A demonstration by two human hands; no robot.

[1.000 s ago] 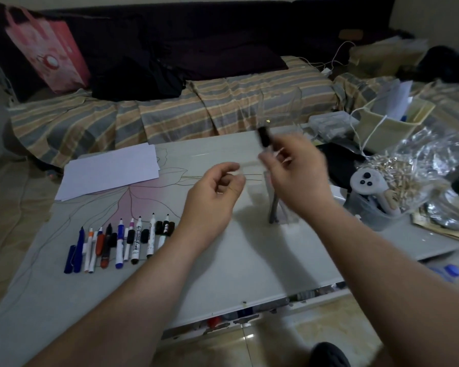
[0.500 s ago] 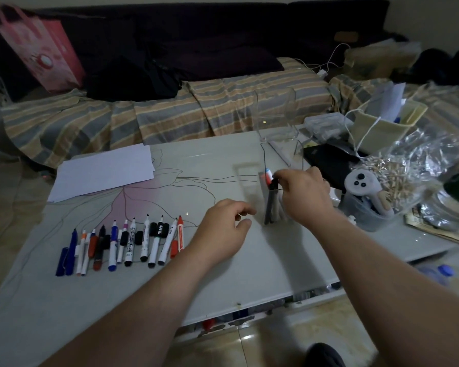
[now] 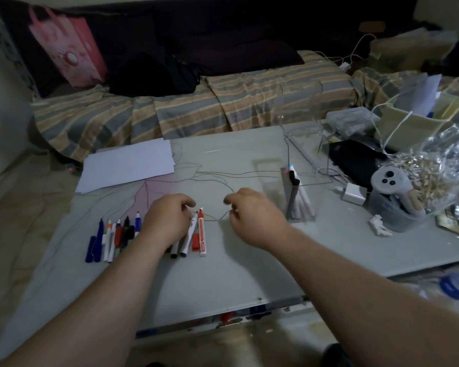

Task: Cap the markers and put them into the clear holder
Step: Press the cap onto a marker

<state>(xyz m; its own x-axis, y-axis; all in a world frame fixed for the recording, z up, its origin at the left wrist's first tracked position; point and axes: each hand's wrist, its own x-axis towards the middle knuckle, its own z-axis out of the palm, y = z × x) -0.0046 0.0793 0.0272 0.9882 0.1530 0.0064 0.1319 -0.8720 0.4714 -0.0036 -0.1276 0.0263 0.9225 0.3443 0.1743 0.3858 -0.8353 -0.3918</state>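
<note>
Since 0.5 s ago, right hand has left the holder, now empty w/ fingers loosely curled, near left hand. Left rests over the marker row, fingers bent on markers; grip unclear. Red marker lies uncapped, cap beside. Holder stands right, w/ capped markers inside.

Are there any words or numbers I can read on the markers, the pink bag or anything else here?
None can be read.
Red marker: marks along the barrel, too blurred.
White markers by the left hand: print too small.
Pink bag: only a round picture, no clear letters.
White paper: looks blank.
</note>
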